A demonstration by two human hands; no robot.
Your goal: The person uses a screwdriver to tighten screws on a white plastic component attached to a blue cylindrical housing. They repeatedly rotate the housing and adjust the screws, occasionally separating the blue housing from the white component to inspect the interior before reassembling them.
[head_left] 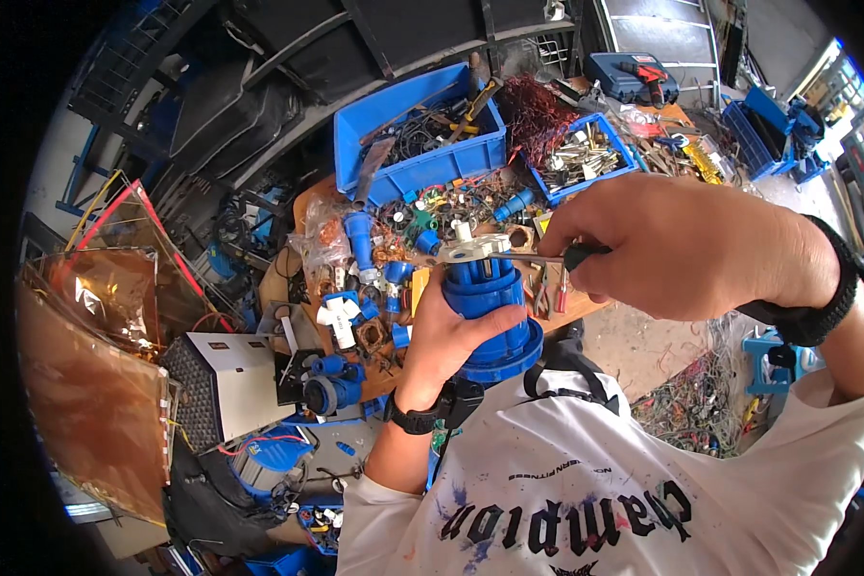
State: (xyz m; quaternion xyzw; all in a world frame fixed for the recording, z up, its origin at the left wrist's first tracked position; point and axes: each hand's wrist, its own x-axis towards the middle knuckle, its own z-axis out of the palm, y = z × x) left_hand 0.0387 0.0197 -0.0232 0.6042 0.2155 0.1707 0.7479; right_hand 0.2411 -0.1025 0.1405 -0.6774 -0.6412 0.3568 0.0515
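One left hand (pixel 440 334) clasps a blue housing (pixel 505 348) at centre; the right hand (pixel 670 248) grips a screwdriver (pixel 549 258) beside a pale top plate (pixel 474 250). Steady bracing should limit slipping.

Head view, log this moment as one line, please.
left hand: gripping blue housing | right hand: holding screwdriver, near white disc | behind: blue bin

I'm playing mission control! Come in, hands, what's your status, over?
Left hand: round blue cylinder. Right hand: gripping screwdriver, shaft at cylinder's pale top piece. Nothing obvious in the way; loose parts crowd the bench beyond.
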